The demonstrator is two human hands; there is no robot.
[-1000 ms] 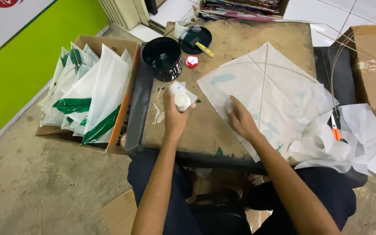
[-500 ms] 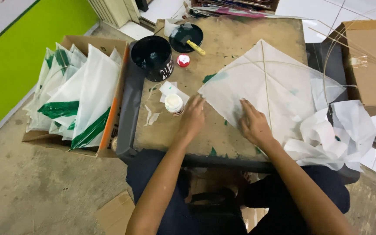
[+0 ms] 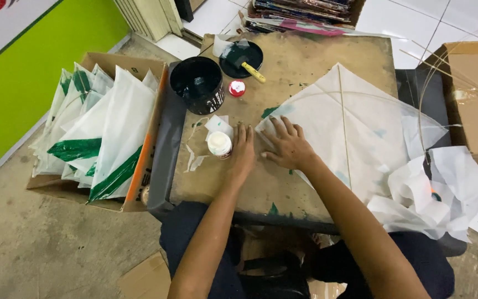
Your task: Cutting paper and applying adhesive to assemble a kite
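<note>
Worn wooden board serves as the work surface, across the person's lap. A white paper kite with thin bamboo spars lies flat on it, filling the 3 o'clock half; its left corner points toward 9 o'clock.

Right hand: open, fingers spread, palm down on that left corner, apparently pinning the paper flat so the edge cannot lift.

Left hand: open and flat on the board just off the kite's corner tip, fingers together, gripping nothing. Looks placed to smooth or press the corner against the wood.

Just at 9 o'clock of the left hand, nearly touching: small white glue pot, open, sitting on paper scraps.

At 11 o'clock: black paint bucket, dark green inside. At 12 o'clock: black lid with a yellow-handled brush resting on it, and a small red-and-white cap beside.

Far 9 o'clock, on the floor: cardboard box of finished kites, white with green strokes, stood on edge. At 4 o'clock: crumpled white paper.
</note>
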